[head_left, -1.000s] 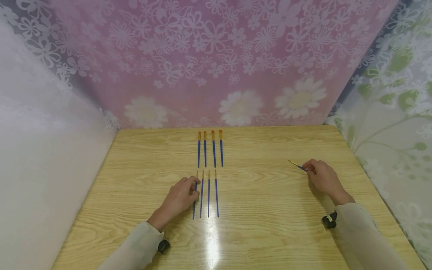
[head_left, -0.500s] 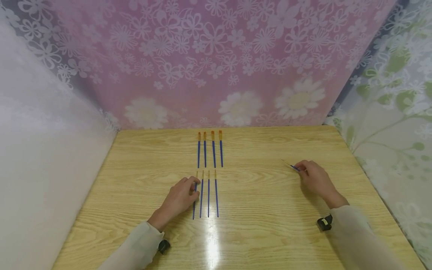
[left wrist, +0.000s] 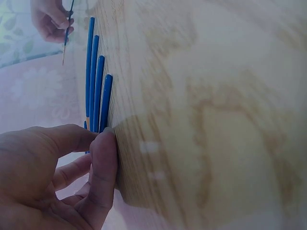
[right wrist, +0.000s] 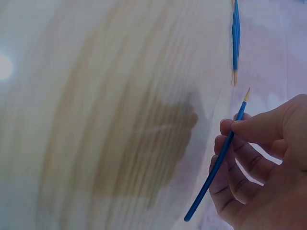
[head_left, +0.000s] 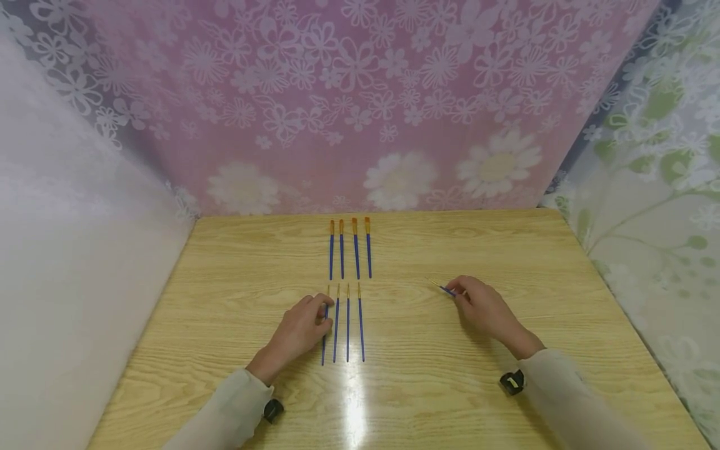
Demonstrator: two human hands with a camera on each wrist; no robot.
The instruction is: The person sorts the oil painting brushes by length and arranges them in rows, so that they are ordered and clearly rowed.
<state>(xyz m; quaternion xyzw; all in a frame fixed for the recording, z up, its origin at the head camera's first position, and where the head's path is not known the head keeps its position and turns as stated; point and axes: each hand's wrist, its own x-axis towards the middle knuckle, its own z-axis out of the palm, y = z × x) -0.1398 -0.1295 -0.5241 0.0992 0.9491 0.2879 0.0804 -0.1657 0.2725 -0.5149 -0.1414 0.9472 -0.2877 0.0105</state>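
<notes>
Several thin blue paintbrushes with gold ferrules lie side by side on the wooden table, tips pointing away. My left hand rests over the leftmost thin paintbrush, thumb and fingers curled at its handle; in the left wrist view part of the handle disappears behind the fingertips. Right of the row, my right hand pinches another thin paintbrush above the table. Its pointed tip faces up and left. The right wrist view shows this brush between thumb and fingers, the handle end sticking out below.
Behind the thin brushes is a second row of several wider blue paintbrushes with orange-brown bristles. The wooden table meets a pink flowered curtain at its back edge. Pale sheets hang at both sides.
My right hand has moved left across the table with its paintbrush, closer to the row. My left hand and the lying brushes have stayed in place.
</notes>
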